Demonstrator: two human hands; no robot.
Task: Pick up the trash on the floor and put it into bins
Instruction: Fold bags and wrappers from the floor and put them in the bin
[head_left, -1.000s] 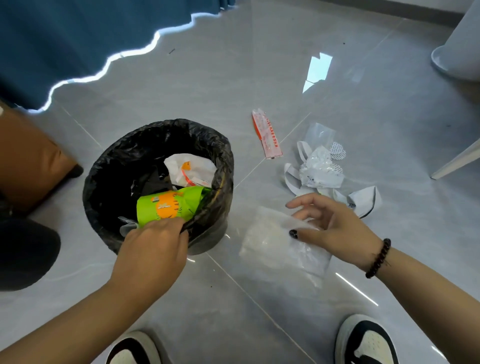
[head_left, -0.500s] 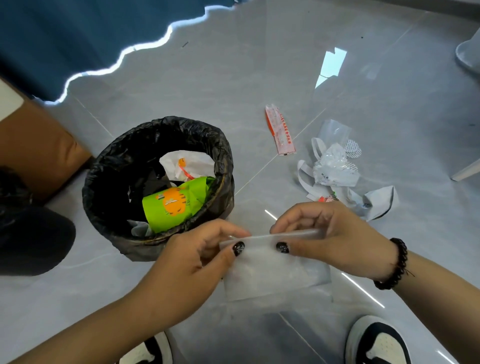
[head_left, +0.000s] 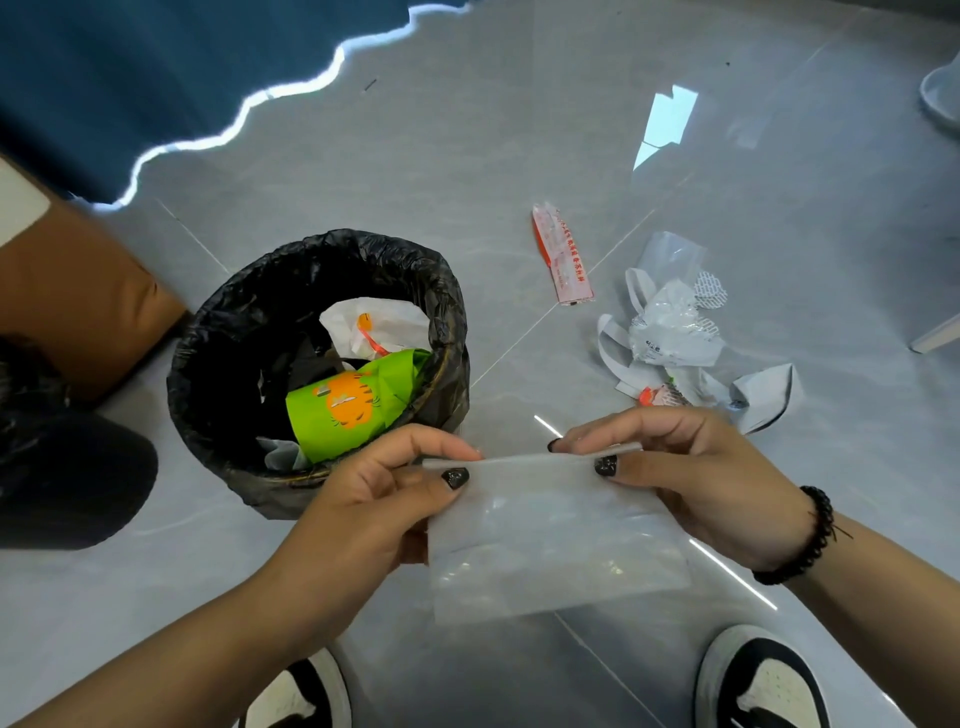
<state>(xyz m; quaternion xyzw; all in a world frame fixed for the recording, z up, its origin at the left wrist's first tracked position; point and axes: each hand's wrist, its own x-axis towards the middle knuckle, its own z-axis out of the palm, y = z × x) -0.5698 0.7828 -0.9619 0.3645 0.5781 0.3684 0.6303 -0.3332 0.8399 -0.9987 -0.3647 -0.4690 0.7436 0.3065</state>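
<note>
Black-lined bin (head_left: 249, 332), 9 o'clock, mouth open for drops. Clear plastic bag (head_left: 550, 530), centre, lifted off the floor — top edge pinched by left hand (head_left: 363, 509) and right hand (head_left: 701, 478), probably for folding. Loose wrappers (head_left: 670, 332), 2 o'clock, awaiting pickup.

Both shoes (head_left: 763, 686) are cut off by the bottom edge, and the white base (head_left: 940, 101) by the right one. The bag (head_left: 550, 535) hides part of each palm. Print on the wrapper (head_left: 563, 254) is too small to read; the bin (head_left: 317, 364) perhaps holds more underneath
</note>
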